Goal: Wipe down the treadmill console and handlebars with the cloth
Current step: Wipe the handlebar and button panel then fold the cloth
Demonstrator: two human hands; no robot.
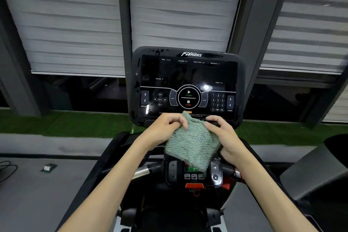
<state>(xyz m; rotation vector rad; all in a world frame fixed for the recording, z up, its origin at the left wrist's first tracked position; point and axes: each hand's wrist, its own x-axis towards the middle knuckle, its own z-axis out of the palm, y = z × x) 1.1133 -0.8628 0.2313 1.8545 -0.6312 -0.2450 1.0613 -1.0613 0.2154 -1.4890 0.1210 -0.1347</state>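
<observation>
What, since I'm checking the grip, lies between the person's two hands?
The green cloth, pinched by the left hand and the right hand, as the head view shows.

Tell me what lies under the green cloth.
The left hand and right hand hold the cloth above the lower control panel. Its preset buttons and side keys show; its upper middle is covered.

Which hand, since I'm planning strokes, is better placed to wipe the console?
Probably the right hand: most of the cloth lies against it, by the console; the left hand only pinches a corner.
</observation>
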